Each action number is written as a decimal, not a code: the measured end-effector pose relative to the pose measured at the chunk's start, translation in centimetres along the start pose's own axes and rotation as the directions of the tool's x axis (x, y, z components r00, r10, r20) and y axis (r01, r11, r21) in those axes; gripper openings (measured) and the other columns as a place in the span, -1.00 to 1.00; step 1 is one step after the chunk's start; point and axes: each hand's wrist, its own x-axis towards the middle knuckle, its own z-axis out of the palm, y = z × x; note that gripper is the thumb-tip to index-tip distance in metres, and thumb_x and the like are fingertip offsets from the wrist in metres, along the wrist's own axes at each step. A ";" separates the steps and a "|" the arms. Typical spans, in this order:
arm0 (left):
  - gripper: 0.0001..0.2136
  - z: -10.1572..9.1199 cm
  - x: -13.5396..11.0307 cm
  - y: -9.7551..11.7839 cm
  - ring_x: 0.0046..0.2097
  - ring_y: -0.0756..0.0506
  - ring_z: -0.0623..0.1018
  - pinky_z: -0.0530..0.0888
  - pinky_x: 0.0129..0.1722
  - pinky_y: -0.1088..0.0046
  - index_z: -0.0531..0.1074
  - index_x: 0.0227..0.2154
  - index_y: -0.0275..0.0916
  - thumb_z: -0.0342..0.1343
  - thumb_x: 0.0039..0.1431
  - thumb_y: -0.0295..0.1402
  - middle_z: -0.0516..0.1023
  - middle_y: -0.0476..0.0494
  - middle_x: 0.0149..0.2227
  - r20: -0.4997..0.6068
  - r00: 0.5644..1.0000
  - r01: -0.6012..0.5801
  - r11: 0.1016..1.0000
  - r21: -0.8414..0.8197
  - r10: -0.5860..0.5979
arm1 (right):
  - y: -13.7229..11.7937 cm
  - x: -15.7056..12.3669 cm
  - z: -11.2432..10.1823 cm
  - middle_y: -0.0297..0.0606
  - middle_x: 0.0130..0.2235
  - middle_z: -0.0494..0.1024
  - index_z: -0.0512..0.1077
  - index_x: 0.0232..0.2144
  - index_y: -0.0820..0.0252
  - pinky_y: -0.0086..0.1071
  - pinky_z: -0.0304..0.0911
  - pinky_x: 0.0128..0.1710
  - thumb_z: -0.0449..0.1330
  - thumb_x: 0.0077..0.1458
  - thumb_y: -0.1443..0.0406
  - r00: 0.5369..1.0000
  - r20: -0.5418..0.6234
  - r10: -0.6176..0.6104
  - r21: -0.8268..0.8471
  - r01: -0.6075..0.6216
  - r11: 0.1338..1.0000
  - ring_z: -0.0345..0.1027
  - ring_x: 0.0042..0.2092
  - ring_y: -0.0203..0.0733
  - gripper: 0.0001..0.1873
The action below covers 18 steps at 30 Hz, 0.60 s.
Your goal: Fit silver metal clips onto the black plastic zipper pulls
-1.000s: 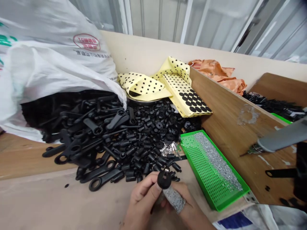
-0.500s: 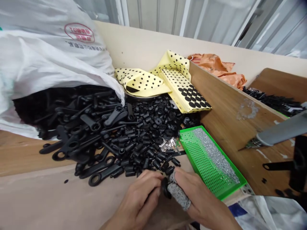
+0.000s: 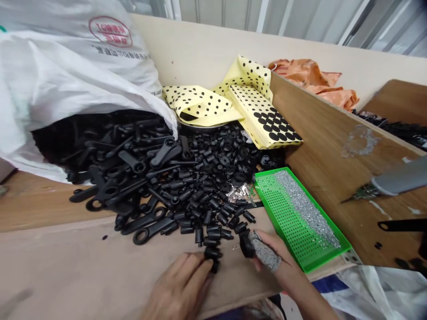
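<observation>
My left hand (image 3: pixel 182 284) rests low on the bench with its fingers curled together. Its fingertips are at a small black cylindrical part (image 3: pixel 215 266), mostly covered by them, and another black cylinder (image 3: pixel 212 253) lies right beside. To the right, my right hand (image 3: pixel 275 249) grips a black round cap-like part (image 3: pixel 246 244). A grey speckled wrap (image 3: pixel 265 252) covers one of its fingers. In front of both hands spreads a heap of black cylinders (image 3: pixel 196 204) and knobs (image 3: pixel 230 155). Small shiny metal clips (image 3: pixel 240 192) lie at the heap's right edge.
Black lever handles (image 3: pixel 147 231) spill from a white sack (image 3: pixel 116 89) at left. A green perforated tray (image 3: pixel 283 235) holds grey metal bits. Yellow dotted sticker sheets (image 3: pixel 247 104) lie behind. A wooden divider (image 3: pixel 320 129) and a grey pointed tool (image 3: pixel 390 184) stand at right.
My hands have come apart. The left moved down and left onto the bench beside the cylinders; the right keeps a black part, slightly further right. The view has shifted a little.
</observation>
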 end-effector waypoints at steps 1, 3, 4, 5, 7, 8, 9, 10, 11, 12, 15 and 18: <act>-0.77 0.6 -0.5 0.0 -0.24 -0.11 0.47 0.48 -0.25 0.39 0.35 -0.12 -0.30 -0.12 0.22 -0.46 0.47 -0.26 -0.24 -0.018 0.999 -0.048 0.997 0.053 0.049 | 0.2 -0.1 0.2 -0.38 -0.57 0.28 0.24 -0.58 0.20 -0.47 0.05 -0.48 -0.02 0.14 0.18 1.000 -0.008 0.017 0.013 -0.017 1.000 0.21 -0.48 -0.29 -0.69; -0.75 1.7 -1.1 0.1 -0.24 -0.12 0.46 0.47 -0.25 0.38 0.37 -0.14 -0.32 -0.17 0.23 -0.50 0.46 -0.27 -0.23 -0.016 0.995 -0.094 0.988 0.120 0.096 | 0.3 -0.2 0.6 -0.39 -0.57 0.28 0.25 -0.58 0.20 -0.47 0.05 -0.48 -0.01 0.15 0.16 0.999 -0.012 0.033 0.027 -0.032 0.999 0.20 -0.48 -0.29 -0.67; -0.76 2.0 -1.2 0.1 -0.23 -0.12 0.46 0.47 -0.25 0.37 0.37 -0.17 -0.33 -0.17 0.22 -0.51 0.46 -0.28 -0.22 -0.007 0.995 -0.098 0.986 0.133 0.100 | 0.4 -0.2 0.7 -0.38 -0.57 0.28 0.25 -0.57 0.21 -0.47 0.05 -0.48 -0.01 0.15 0.15 0.999 -0.015 0.041 0.028 -0.040 0.999 0.20 -0.48 -0.30 -0.67; -0.77 2.2 -1.3 0.1 -0.23 -0.11 0.46 0.46 -0.24 0.36 0.38 -0.19 -0.32 -0.16 0.22 -0.52 0.45 -0.27 -0.22 0.007 0.996 -0.088 0.988 0.129 0.088 | 0.3 -0.3 0.8 -0.38 -0.57 0.27 0.25 -0.57 0.21 -0.47 0.06 -0.47 0.00 0.14 0.14 0.999 -0.017 0.048 0.026 -0.047 0.999 0.19 -0.48 -0.30 -0.66; -0.81 2.1 -1.2 0.1 -0.25 -0.09 0.46 0.46 -0.25 0.39 0.37 -0.23 -0.30 -0.14 0.21 -0.52 0.45 -0.24 -0.23 0.039 0.998 -0.043 0.996 0.080 0.040 | 0.2 -0.3 0.9 -0.39 -0.57 0.27 0.25 -0.57 0.21 -0.47 0.06 -0.46 0.01 0.14 0.13 0.998 -0.021 0.057 0.019 -0.057 0.998 0.19 -0.47 -0.29 -0.66; -0.82 1.9 -1.1 0.2 -0.26 -0.08 0.46 0.46 -0.27 0.41 0.36 -0.23 -0.29 -0.13 0.20 -0.52 0.46 -0.22 -0.24 0.060 0.998 -0.013 0.999 0.042 0.011 | 0.1 -0.3 0.9 -0.39 -0.57 0.26 0.24 -0.57 0.21 -0.47 0.06 -0.46 0.01 0.14 0.12 0.998 -0.023 0.058 0.017 -0.057 0.998 0.19 -0.47 -0.29 -0.66; -0.82 1.7 -1.0 0.3 -0.27 -0.07 0.46 0.46 -0.28 0.44 0.35 -0.24 -0.28 -0.13 0.21 -0.52 0.46 -0.20 -0.25 0.083 0.996 0.014 1.000 0.001 -0.014 | 0.0 -0.4 0.9 -0.39 -0.58 0.26 0.24 -0.57 0.20 -0.47 0.06 -0.47 0.01 0.14 0.12 0.998 -0.021 0.055 0.018 -0.055 0.998 0.18 -0.47 -0.30 -0.66; -0.82 1.5 -0.9 0.3 -0.29 -0.06 0.47 0.47 -0.30 0.46 0.34 -0.24 -0.26 -0.14 0.21 -0.52 0.46 -0.18 -0.27 0.098 0.995 0.034 0.999 -0.036 -0.030 | -0.1 -0.4 0.8 -0.39 -0.58 0.25 0.23 -0.57 0.20 -0.47 0.05 -0.48 0.00 0.14 0.12 0.999 -0.015 0.052 0.019 -0.052 0.998 0.18 -0.48 -0.30 -0.65; -0.82 1.3 -0.8 0.4 -0.30 -0.05 0.47 0.47 -0.30 0.47 0.34 -0.24 -0.26 -0.15 0.21 -0.53 0.47 -0.17 -0.29 0.108 0.993 0.045 0.997 -0.062 -0.038 | -0.2 -0.4 0.8 -0.39 -0.58 0.25 0.23 -0.57 0.20 -0.47 0.05 -0.49 -0.01 0.14 0.12 0.999 -0.013 0.048 0.016 -0.047 0.999 0.17 -0.49 -0.30 -0.65; -0.82 1.2 -0.7 0.6 -0.30 -0.05 0.47 0.47 -0.30 0.47 0.33 -0.24 -0.25 -0.16 0.21 -0.53 0.47 -0.17 -0.29 0.105 0.994 0.047 0.996 -0.077 -0.039 | -0.3 -0.4 0.8 -0.39 -0.58 0.26 0.23 -0.57 0.20 -0.47 0.05 -0.49 -0.01 0.15 0.12 0.999 -0.013 0.046 0.010 -0.046 0.999 0.17 -0.49 -0.30 -0.66; -0.83 1.3 -0.6 0.8 -0.31 -0.05 0.49 0.47 -0.28 0.47 0.33 -0.24 -0.24 -0.15 0.22 -0.51 0.48 -0.16 -0.29 0.060 0.997 0.043 0.995 -0.084 -0.038 | -0.3 -0.5 0.8 -0.38 -0.58 0.28 0.24 -0.57 0.20 -0.46 0.08 -0.47 0.00 0.14 0.14 0.998 -0.024 0.050 -0.017 -0.050 0.999 0.20 -0.47 -0.28 -0.67; -0.85 1.2 -0.2 0.6 -0.32 -0.03 0.52 0.49 -0.30 0.56 0.34 -0.24 -0.22 -0.13 0.25 -0.41 0.51 -0.14 -0.32 -0.040 0.999 0.023 0.994 -0.111 -0.028 | 0.0 -0.7 0.7 -0.37 -0.56 0.32 0.27 -0.55 0.20 -0.47 0.12 -0.46 0.02 0.12 0.16 0.997 -0.046 0.067 -0.024 -0.068 0.997 0.23 -0.45 -0.26 -0.71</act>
